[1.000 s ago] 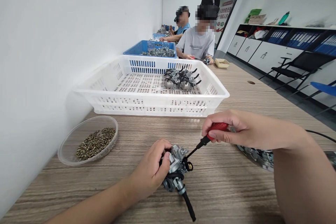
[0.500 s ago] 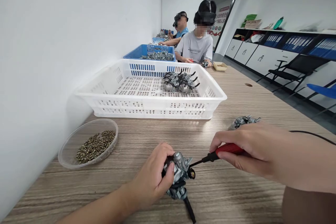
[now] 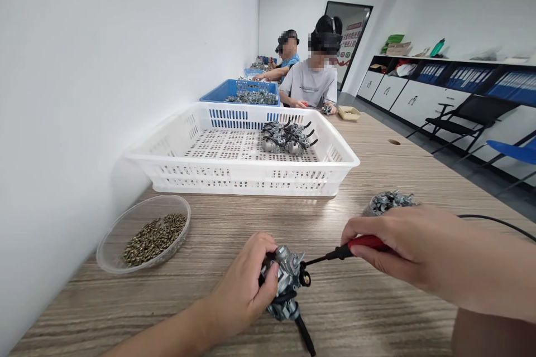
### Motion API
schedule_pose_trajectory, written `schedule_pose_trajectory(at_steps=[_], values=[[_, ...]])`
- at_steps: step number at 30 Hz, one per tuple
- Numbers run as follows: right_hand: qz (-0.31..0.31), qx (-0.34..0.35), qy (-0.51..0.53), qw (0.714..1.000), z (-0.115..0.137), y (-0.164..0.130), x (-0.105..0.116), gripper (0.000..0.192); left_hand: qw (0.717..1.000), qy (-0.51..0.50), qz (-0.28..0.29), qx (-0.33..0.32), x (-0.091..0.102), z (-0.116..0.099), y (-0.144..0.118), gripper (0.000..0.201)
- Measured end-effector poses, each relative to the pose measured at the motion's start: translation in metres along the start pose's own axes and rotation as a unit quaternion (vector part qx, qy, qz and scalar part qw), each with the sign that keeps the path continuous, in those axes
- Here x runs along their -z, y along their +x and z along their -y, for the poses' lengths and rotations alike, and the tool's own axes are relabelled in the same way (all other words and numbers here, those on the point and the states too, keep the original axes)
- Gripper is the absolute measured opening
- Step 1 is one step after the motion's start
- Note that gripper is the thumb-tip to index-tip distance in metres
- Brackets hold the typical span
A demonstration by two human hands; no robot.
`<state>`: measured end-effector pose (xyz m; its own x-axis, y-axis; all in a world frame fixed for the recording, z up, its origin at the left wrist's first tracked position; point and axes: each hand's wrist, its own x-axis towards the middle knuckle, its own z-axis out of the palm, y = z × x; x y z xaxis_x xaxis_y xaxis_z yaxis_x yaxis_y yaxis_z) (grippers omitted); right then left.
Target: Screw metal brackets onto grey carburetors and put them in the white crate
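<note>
My left hand is wrapped round a metal carburetor just above the wooden table, at the bottom middle. A black rubber hose hangs from the carburetor's lower end, and a black ring with a brass-coloured centre shows on its right side. In my right hand is a red-handled electric screwdriver, its black shaft pointing left. The tip meets the carburetor's right side, close to the black ring; the exact contact point is too small to make out. A cable runs off to the right behind my right wrist.
A clear round tub of small brass-coloured screws stands at left. Behind, a white crate holds several carburetors. Metal parts fill a container beyond my right hand. Farther back are a blue crate and co-workers.
The view has tilted up slightly, so the surroundings sit lower. My left hand keeps its hold on the carburetor, and the screwdriver tip stays against it.
</note>
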<state>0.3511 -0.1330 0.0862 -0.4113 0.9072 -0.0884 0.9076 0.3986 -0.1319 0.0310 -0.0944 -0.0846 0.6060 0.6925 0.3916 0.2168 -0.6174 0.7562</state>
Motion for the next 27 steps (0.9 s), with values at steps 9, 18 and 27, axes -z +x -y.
schedule_pose_trajectory(at_steps=[9,18,27], values=[[0.051,-0.024,-0.069,0.996,0.01,-0.008,0.003,0.036,1.0,0.003,0.0,0.002,-0.002,0.004,-0.002,0.015],[0.012,0.0,-0.144,0.99,0.047,-0.006,-0.027,0.023,1.0,-0.009,0.012,0.013,-0.003,0.005,-0.002,0.015],[0.065,-0.042,-0.101,0.992,0.061,0.02,-0.018,0.027,0.999,-0.013,0.013,0.03,-0.003,0.007,-0.003,0.015]])
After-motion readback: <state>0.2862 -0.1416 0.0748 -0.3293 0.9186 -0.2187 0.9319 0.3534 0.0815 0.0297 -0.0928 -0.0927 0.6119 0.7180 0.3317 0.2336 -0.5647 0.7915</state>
